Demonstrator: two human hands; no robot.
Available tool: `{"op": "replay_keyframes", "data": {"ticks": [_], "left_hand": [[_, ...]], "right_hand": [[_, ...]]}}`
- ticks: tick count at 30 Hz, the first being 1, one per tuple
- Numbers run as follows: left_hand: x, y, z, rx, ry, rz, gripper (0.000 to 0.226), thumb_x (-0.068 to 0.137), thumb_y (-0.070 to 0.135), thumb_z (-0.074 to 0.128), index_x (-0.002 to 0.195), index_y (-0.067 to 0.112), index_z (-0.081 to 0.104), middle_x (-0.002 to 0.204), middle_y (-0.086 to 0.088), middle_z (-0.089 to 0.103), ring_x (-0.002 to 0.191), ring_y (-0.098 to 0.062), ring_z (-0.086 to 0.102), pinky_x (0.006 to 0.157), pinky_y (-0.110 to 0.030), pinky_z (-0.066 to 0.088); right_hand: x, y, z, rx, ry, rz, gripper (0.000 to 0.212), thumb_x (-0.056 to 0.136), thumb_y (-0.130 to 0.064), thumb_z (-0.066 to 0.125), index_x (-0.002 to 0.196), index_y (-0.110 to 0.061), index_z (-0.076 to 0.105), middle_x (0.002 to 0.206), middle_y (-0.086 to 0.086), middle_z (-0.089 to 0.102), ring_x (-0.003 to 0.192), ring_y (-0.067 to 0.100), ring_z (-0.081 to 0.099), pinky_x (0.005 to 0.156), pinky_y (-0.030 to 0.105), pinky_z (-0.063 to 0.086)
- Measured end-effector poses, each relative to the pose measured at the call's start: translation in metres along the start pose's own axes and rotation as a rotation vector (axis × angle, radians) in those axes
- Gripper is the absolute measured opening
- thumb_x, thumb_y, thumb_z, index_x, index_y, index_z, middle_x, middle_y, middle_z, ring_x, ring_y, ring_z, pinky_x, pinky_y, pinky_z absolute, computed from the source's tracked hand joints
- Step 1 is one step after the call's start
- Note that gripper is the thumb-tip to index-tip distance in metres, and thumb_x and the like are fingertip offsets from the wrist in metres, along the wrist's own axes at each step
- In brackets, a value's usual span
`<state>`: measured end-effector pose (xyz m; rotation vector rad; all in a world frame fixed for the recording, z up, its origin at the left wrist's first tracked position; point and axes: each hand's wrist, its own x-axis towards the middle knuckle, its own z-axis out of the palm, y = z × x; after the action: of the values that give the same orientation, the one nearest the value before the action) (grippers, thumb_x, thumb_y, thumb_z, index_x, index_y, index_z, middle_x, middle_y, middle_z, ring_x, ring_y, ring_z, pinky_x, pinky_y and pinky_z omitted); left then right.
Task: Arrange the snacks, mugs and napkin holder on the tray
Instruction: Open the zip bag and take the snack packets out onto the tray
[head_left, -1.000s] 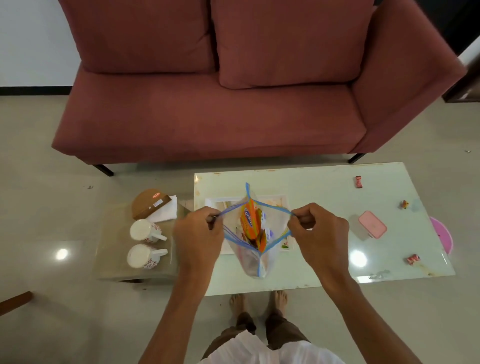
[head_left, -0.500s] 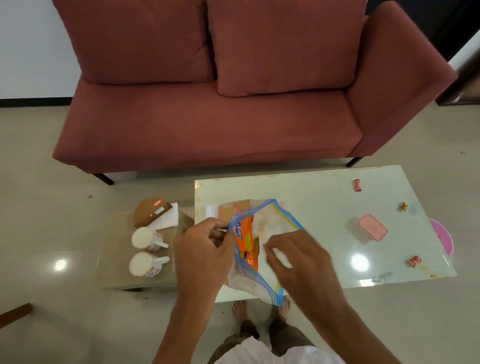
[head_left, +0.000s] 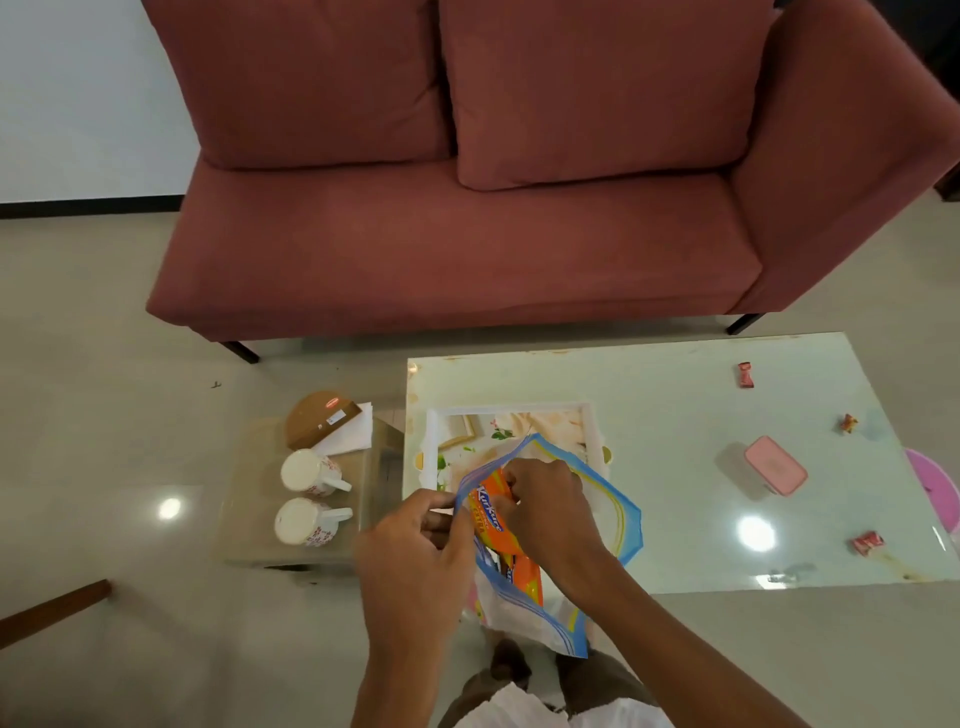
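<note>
Snack packet: I see an orange snack packet (head_left: 488, 515) standing in the mouth of a clear zip bag (head_left: 618, 512) with a blue rim, held in the air over the near edge of the glass table (head_left: 701, 395). More orange wrapping shows lower in the bag.
Right hand: My view has the right hand (head_left: 550, 512) reaching into the bag mouth, fingers curled on the top end of the packet in what looks like a pinch.
Left hand: The left hand (head_left: 415, 551) pinches the bag's left lip between thumb and fingers, holding the mouth apart.
Key relation: The packet's long axis runs from far-left at its top to near-right at its foot, along the bag. The top end lies right at the right hand's fingers, so that hand is the nearer 1. I judge the pull should follow that axis, up and away.
Tray: The white-framed tray (head_left: 511, 409) lies on the table just beyond both hands, partly behind the bag. None of the task's things is on it yet.
Mugs, napkin holder: 2 mugs (head_left: 310, 472) and the brown napkin holder (head_left: 318, 418) stand on a low side table (head_left: 249, 519) to the left.
Elsewhere: A pink box (head_left: 776, 466) and 3 small sweets (head_left: 745, 374) sit on the right of the table; a red sofa (head_left: 467, 249) is behind.
</note>
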<state>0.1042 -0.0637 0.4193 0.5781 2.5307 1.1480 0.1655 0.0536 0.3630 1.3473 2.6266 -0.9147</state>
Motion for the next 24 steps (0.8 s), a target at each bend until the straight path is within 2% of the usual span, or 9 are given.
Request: {"op": "replay_keyframes", "data": {"ticks": [3,4,6,8,12,15,17,20,24], "left_hand": [[0.001,0.005,0.01,0.067,0.008,-0.034,0.019,0.085,0.031,0.074,0.093,0.013,0.077,0.076,0.005,0.077,0.051,0.001,0.065,0.046,-0.002,0.045],[0.002,0.007,0.014,0.089,0.007,-0.04,0.021,0.085,0.032,0.074,0.094,0.014,0.077,0.078,0.003,0.078,0.052,0.001,0.064,0.045,-0.001,0.044],[0.003,0.011,0.02,0.124,0.022,-0.028,0.02,0.085,0.032,0.074,0.091,0.013,0.077,0.076,0.002,0.079,0.048,0.007,0.058,0.044,0.001,0.041],[0.004,0.013,0.026,0.158,0.05,-0.022,0.018,0.084,0.029,0.075,0.089,0.012,0.078,0.076,0.001,0.079,0.044,0.011,0.052,0.04,-0.001,0.038],[0.002,0.009,0.039,0.216,0.106,-0.064,0.017,0.086,0.029,0.074,0.089,0.013,0.078,0.078,0.0,0.079,0.051,0.0,0.058,0.048,-0.007,0.036],[0.003,0.0,0.044,0.25,0.157,-0.083,0.013,0.087,0.024,0.073,0.086,0.012,0.078,0.072,0.001,0.077,0.047,0.003,0.054,0.047,-0.009,0.033],[0.003,-0.007,0.046,0.247,0.16,-0.101,0.013,0.089,0.023,0.071,0.087,0.012,0.078,0.071,0.003,0.075,0.05,0.005,0.054,0.048,-0.011,0.034],[0.007,-0.021,0.051,0.235,0.154,-0.125,0.012,0.089,0.022,0.069,0.092,0.013,0.077,0.075,0.002,0.075,0.056,0.007,0.055,0.05,-0.012,0.035],[0.021,-0.049,0.066,0.258,0.151,-0.122,0.013,0.083,0.007,0.073,0.094,0.013,0.077,0.062,0.01,0.063,0.05,0.013,0.047,0.05,-0.009,0.03]], "right_hand": [[-0.009,0.01,-0.021,0.143,-0.039,-0.038,0.015,0.091,-0.027,0.058,0.081,-0.016,0.064,0.075,-0.002,0.068,0.07,0.016,0.063,0.062,0.034,0.054],[-0.012,0.014,-0.032,0.23,-0.042,-0.056,0.013,0.091,-0.029,0.06,0.086,-0.019,0.066,0.078,-0.009,0.069,0.072,0.011,0.065,0.066,0.029,0.056],[-0.021,0.023,-0.059,0.398,-0.021,-0.099,0.005,0.091,-0.031,0.064,0.087,-0.028,0.067,0.077,-0.02,0.066,0.073,-0.002,0.065,0.061,0.011,0.051],[-0.027,0.034,-0.089,0.528,-0.007,-0.111,0.008,0.091,-0.031,0.067,0.084,-0.034,0.064,0.075,-0.025,0.067,0.075,-0.011,0.064,0.057,0.005,0.047],[-0.031,0.063,-0.145,0.81,0.044,-0.053,0.008,0.09,-0.034,0.066,0.086,-0.028,0.07,0.085,-0.017,0.075,0.077,0.0,0.072,0.059,0.015,0.054],[-0.025,0.082,-0.176,0.987,0.153,-0.014,0.011,0.089,-0.034,0.065,0.084,-0.027,0.072,0.083,-0.011,0.076,0.075,0.004,0.073,0.056,0.014,0.054],[-0.015,0.094,-0.188,1.038,0.228,-0.001,0.016,0.085,-0.041,0.063,0.084,-0.028,0.072,0.085,-0.011,0.076,0.077,0.002,0.072,0.056,0.012,0.053],[0.017,0.116,-0.18,0.956,0.278,0.038,0.027,0.083,-0.052,0.06,0.09,-0.028,0.069,0.085,-0.02,0.074,0.079,-0.004,0.07,0.054,0.008,0.051],[0.085,0.166,-0.103,0.88,0.232,0.146,0.018,0.092,-0.04,0.062,0.088,-0.025,0.068,0.083,-0.015,0.075,0.075,0.002,0.072,0.054,0.013,0.052]]}}
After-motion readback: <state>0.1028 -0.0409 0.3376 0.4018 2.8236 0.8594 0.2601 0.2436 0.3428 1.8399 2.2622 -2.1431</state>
